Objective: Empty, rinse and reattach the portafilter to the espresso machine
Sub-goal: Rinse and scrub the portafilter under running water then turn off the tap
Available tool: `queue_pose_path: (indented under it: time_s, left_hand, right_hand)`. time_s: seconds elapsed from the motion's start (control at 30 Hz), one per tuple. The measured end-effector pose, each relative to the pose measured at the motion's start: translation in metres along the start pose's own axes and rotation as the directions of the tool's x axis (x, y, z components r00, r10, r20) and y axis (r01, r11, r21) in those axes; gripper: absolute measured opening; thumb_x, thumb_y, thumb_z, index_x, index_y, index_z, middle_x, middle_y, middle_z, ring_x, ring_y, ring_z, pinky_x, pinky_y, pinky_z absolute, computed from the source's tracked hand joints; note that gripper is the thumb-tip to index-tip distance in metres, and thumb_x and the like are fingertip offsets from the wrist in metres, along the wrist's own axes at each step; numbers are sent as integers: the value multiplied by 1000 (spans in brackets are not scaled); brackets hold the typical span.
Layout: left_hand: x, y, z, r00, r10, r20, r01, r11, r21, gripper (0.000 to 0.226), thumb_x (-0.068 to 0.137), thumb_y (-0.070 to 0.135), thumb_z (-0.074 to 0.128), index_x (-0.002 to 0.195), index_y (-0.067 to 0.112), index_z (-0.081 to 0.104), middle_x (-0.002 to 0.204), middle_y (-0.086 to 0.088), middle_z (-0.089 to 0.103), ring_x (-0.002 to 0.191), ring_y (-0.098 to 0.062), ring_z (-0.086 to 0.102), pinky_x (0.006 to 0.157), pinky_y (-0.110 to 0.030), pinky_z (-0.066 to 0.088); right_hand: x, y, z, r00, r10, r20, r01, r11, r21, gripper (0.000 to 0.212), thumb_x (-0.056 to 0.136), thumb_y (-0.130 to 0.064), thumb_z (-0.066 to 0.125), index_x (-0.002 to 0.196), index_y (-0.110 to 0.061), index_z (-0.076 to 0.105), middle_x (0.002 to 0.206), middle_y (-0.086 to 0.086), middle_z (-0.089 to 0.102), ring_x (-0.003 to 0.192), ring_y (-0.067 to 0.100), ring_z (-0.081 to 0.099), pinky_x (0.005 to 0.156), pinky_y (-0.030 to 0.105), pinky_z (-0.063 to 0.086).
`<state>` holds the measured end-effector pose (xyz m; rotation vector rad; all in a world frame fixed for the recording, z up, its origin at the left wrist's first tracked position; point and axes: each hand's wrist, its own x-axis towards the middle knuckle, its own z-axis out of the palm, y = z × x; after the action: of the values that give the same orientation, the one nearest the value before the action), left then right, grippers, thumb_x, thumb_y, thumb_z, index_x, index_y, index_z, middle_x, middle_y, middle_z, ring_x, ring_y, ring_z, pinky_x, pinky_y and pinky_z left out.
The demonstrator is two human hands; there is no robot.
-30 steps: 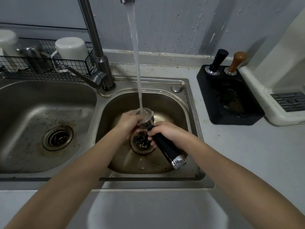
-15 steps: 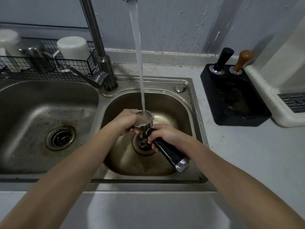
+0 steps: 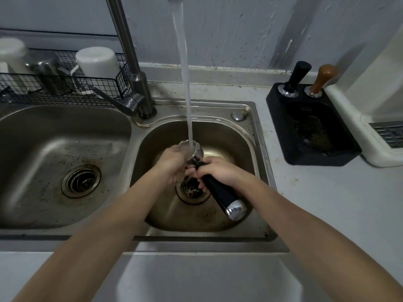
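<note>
1. Barely shifted since earlier: portafilter [image 3: 197,162] under the stream [image 3: 185,83], over the drain [image 3: 192,188].
2. Right hand [image 3: 218,173] wrapped round handle; left hand [image 3: 172,164] cupping basket.
3. Rinsing now; next, carry rightward to the machine [image 3: 370,118].

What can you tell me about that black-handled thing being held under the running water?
It is the portafilter: a round, shiny metal basket joined to a thick glossy black handle with a silver end cap. It is held over the drain of the right sink basin, basket up and handle slanting down toward the person. The water stream falls straight into the basket. The right hand grips the handle near the basket; the left hand cups the basket's side.
</note>
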<state>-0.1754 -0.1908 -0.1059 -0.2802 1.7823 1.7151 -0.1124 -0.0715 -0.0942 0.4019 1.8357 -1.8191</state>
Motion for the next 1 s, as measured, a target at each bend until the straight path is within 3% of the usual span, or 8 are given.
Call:
queue_pose_path:
  time_s: [0.13, 0.3, 0.4, 0.53, 0.63, 0.73, 0.9, 1.0]
  left_hand:
    - [-6, -11, 8, 1000, -10, -17, 9, 997, -79, 15, 93, 15, 44, 105, 17, 52, 98, -10, 61, 73, -17, 62, 56, -23, 53]
    - [-10, -6, -14, 987, 15, 160, -14, 1000, -6, 26, 88, 3, 53, 112, 9, 50, 87, -15, 63, 45, -13, 66, 35, -17, 48]
    - [-5, 0, -16, 994, -15, 105, 6, 996, 85, 21, 86, 17, 59, 107, 12, 57, 81, -12, 66, 46, -14, 65, 30, -15, 39]
    - [3, 1, -4, 996, -71, 51, 65, 991, 113, 33, 85, 22, 61, 116, 16, 52, 81, -8, 63, 39, -9, 59, 32, -16, 36]
    - [4, 4, -11, 977, -106, 184, 111, 994, -16, 39, 85, -4, 51, 115, 20, 51, 89, -12, 63, 51, -15, 66, 40, -15, 48]
    - [2, 10, -23, 961, -73, 266, 69, 997, 25, 34, 84, -10, 47, 105, 15, 57, 86, -11, 70, 65, -22, 71, 49, -21, 55]
    - [0, 12, -18, 984, -3, 176, -15, 995, 100, 13, 88, 2, 50, 94, 8, 60, 64, -8, 72, 46, -16, 67, 37, -18, 49]
    - [4, 6, -12, 990, -30, 137, 13, 992, 124, 8, 85, 14, 59, 93, 15, 62, 71, -8, 68, 41, -11, 62, 33, -14, 42]
  right_hand:
    - [4, 3, 2, 999, 23, -41, -24, 1000, -15, 17, 80, 5, 54, 73, -10, 52, 37, -3, 61, 35, 7, 57, 37, 15, 46]
    - [-3, 8, -6, 999, 49, 24, -49, 999, 11, 12, 80, 4, 53, 77, -7, 55, 51, 3, 62, 41, 7, 58, 40, 17, 47]
    - [-5, 7, -4, 997, 41, 68, -43, 999, 21, 12, 82, 4, 51, 82, -8, 54, 65, 9, 57, 44, 7, 58, 42, 17, 48]
    - [-2, 4, -3, 999, 31, 24, -32, 997, 72, 15, 81, 7, 50, 80, -8, 52, 55, 8, 54, 37, 8, 54, 38, 17, 46]
    - [-1, 5, -7, 1000, 28, 5, -28, 996, 81, 16, 80, 8, 51, 75, -7, 51, 53, 7, 54, 38, 9, 55, 38, 17, 45]
    - [1, 6, -10, 999, 25, 33, -27, 998, 64, 16, 80, 8, 52, 77, -7, 53, 48, 2, 59, 40, 8, 57, 39, 17, 46]
    - [6, 8, -7, 998, 21, 66, -28, 995, 97, 19, 79, 7, 51, 83, -12, 54, 51, 0, 62, 44, 9, 58, 41, 19, 48]
    - [8, 10, -8, 999, 15, 48, -19, 996, 86, 16, 79, 6, 51, 81, -10, 55, 44, -3, 61, 43, 9, 57, 40, 19, 47]
